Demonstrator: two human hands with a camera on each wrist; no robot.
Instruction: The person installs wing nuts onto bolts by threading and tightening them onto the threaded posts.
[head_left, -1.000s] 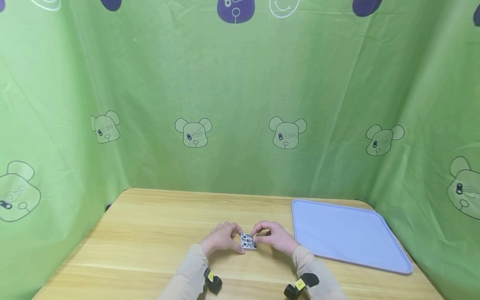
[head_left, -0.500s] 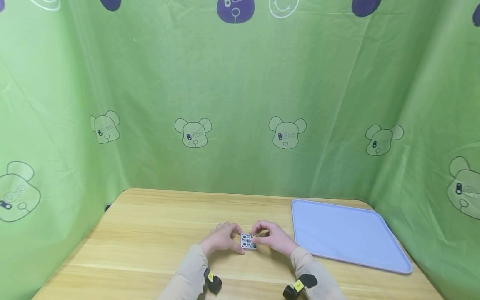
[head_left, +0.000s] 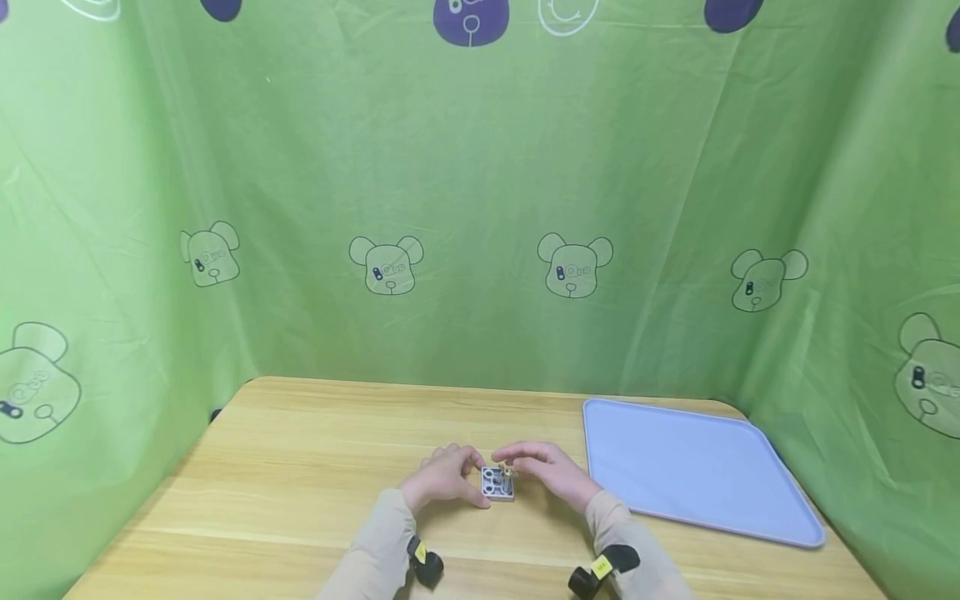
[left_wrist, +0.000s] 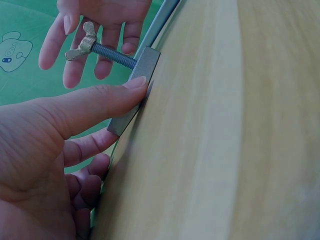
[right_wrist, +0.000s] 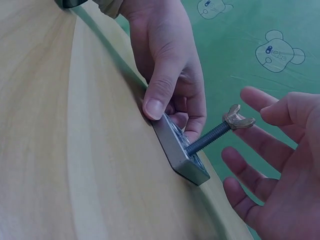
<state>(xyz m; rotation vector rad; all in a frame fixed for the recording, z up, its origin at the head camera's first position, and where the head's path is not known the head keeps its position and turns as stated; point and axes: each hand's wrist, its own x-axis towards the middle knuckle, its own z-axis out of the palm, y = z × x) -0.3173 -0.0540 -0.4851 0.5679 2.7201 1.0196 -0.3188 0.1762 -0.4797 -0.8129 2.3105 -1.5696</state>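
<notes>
A small grey square block [head_left: 495, 485] with round recesses lies flat on the wooden table. My left hand [head_left: 444, 477] grips its left side, the thumb along the near edge and the fingers on the opposite one. From one corner of the block rises a threaded rod [right_wrist: 210, 138], upright. At its top sits a brass-coloured wing nut [right_wrist: 237, 117]. My right hand [head_left: 551, 472] hovers around the wing nut, its fingers spread and relaxed. In the right wrist view a finger overlaps the nut's wing, with the thumb apart from it.
A light blue tray [head_left: 697, 471] lies on the right of the wooden table [head_left: 315, 467]. Green curtains [head_left: 480, 333] with bear prints hang behind and on both sides. A black wrist camera [head_left: 429, 569] is strapped to each sleeve.
My right hand's fingers pinched at the rod's top earlier and have now spread apart, leaving the wing nut in plain sight. The left hand and block have stayed put.
</notes>
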